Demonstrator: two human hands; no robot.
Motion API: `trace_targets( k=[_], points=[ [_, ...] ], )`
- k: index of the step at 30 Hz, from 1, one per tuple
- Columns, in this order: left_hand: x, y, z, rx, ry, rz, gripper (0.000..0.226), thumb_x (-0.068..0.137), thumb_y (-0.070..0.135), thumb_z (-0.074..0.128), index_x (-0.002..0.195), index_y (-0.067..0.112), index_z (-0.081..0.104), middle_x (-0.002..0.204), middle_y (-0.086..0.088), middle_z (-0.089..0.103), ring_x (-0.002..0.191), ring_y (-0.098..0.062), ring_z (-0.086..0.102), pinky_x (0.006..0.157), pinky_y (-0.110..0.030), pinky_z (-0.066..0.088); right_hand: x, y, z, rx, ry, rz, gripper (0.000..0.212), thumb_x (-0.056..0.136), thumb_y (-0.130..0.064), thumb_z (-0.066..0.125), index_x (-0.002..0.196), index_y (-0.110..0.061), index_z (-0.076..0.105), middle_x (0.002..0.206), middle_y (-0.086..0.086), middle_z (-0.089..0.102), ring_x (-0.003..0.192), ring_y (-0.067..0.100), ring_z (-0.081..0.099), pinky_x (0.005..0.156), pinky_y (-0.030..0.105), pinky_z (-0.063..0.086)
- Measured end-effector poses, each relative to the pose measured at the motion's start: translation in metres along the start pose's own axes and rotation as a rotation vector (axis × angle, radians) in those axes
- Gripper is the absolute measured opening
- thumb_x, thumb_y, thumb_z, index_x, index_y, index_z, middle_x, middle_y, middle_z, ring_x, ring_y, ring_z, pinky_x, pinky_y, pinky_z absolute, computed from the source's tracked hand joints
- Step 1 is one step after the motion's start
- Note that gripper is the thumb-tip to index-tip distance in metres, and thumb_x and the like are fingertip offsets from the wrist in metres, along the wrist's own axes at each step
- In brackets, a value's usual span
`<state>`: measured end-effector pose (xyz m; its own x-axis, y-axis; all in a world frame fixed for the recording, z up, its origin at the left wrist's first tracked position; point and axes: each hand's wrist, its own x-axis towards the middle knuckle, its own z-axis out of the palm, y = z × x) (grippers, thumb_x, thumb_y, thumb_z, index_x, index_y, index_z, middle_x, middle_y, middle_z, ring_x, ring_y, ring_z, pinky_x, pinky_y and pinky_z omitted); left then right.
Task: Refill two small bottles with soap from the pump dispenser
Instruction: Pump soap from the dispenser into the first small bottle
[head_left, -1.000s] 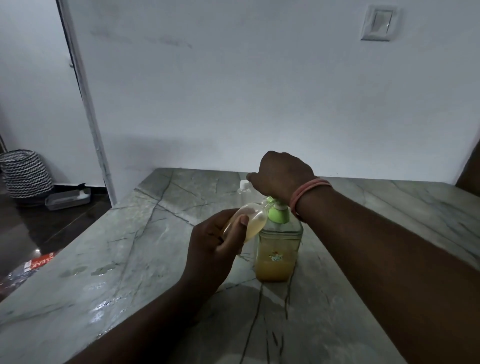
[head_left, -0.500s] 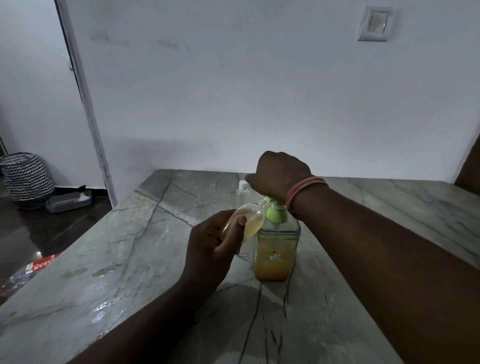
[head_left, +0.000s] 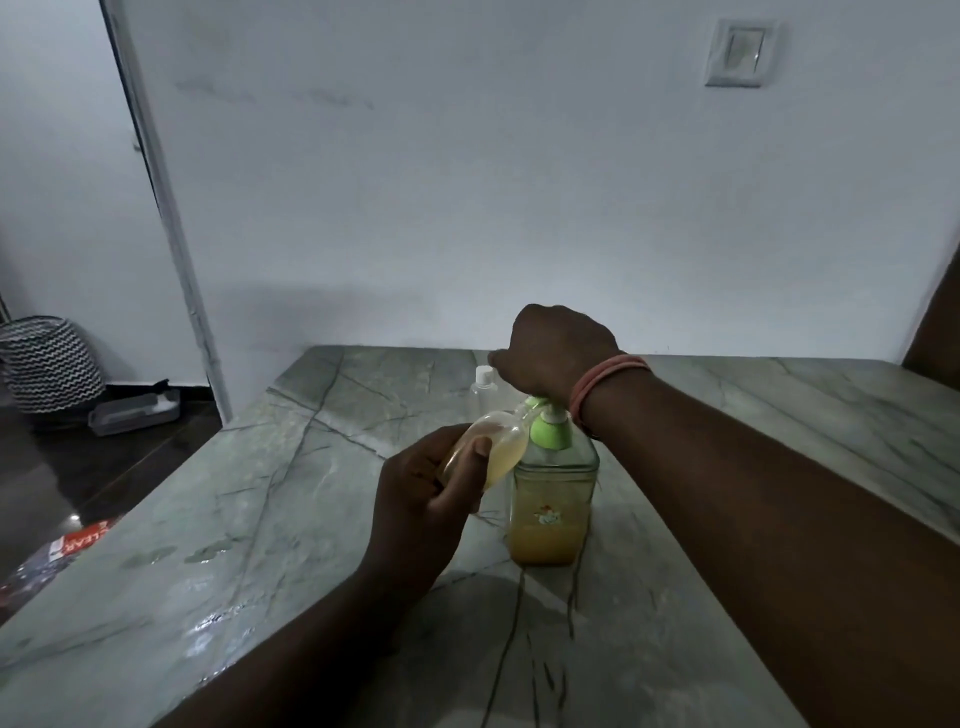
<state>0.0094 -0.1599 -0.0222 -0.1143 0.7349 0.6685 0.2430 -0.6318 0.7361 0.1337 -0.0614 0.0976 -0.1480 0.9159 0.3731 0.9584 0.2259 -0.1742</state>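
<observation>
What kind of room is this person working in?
Probably a room in a home. A marble-patterned table stands against a plain white wall with a light switch, and a zigzag-patterned basket sits on the dark floor by a doorway.

Left hand (head_left: 421, 499) tilts small bottle (head_left: 493, 447) at pump dispenser (head_left: 553, 499); right hand (head_left: 558, 351) atop.

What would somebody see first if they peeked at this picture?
Probably the pump dispenser with its bright green top, standing mid-table and part full of orange soap. The right hand presses on its pump while the left hand holds a small bottle tilted at the spout. Another small bottle stands behind.
</observation>
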Motion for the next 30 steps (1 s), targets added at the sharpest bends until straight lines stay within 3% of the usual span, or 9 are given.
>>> trace_targets(
  k=[5,11,15,19,27,30],
  points=[
    [0.001,-0.002,0.001,-0.004,0.012,-0.005,0.017,0.093,0.038,0.057,0.102,0.043,0.070,0.073,0.010,0.072,0.056,-0.009,0.063,0.047,-0.021,0.047,-0.002,0.005,0.012,0.135,0.034,0.039,0.034,0.087,-0.042,0.058,0.065,-0.018,0.048,0.067,-0.001,0.051,0.073,0.026,0.055,0.065,0.029,0.039],
    [0.001,0.000,0.001,0.002,0.007,0.002,0.019,0.093,0.040,0.056,0.105,0.044,0.070,0.076,0.011,0.073,0.058,-0.012,0.065,0.047,-0.022,0.048,0.001,0.002,0.005,0.070,-0.010,0.014,0.032,0.087,-0.042,0.059,0.067,-0.019,0.047,0.069,-0.001,0.050,0.075,0.026,0.056,0.066,0.030,0.040],
    [0.001,-0.002,0.000,-0.020,0.004,-0.012,0.024,0.093,0.041,0.055,0.109,0.033,0.072,0.071,0.012,0.070,0.056,-0.010,0.063,0.047,-0.020,0.045,0.002,0.001,0.004,0.017,0.054,-0.009,0.034,0.088,-0.042,0.057,0.066,-0.019,0.044,0.068,-0.002,0.046,0.075,0.027,0.052,0.066,0.030,0.037],
    [0.001,-0.001,0.001,-0.006,0.000,0.000,0.018,0.092,0.040,0.056,0.103,0.039,0.070,0.073,0.012,0.071,0.057,-0.009,0.064,0.048,-0.019,0.046,-0.001,0.006,0.012,0.113,0.021,0.043,0.032,0.086,-0.041,0.060,0.066,-0.019,0.049,0.068,-0.001,0.052,0.071,0.024,0.056,0.063,0.029,0.039],
    [0.001,0.003,-0.001,-0.008,-0.004,-0.013,0.021,0.092,0.042,0.055,0.106,0.036,0.069,0.070,0.012,0.070,0.055,-0.006,0.062,0.047,-0.017,0.045,0.000,-0.001,0.002,-0.003,0.018,-0.007,0.033,0.088,-0.041,0.057,0.067,-0.019,0.044,0.070,-0.001,0.047,0.075,0.026,0.052,0.066,0.030,0.039],
    [0.001,0.001,0.000,0.004,-0.005,-0.032,0.015,0.096,0.040,0.056,0.103,0.043,0.068,0.071,0.012,0.070,0.055,-0.010,0.063,0.047,-0.019,0.046,-0.001,0.005,0.007,0.115,0.032,0.060,0.034,0.088,-0.041,0.057,0.065,-0.019,0.046,0.067,-0.002,0.048,0.074,0.026,0.054,0.065,0.029,0.038]
  ],
)
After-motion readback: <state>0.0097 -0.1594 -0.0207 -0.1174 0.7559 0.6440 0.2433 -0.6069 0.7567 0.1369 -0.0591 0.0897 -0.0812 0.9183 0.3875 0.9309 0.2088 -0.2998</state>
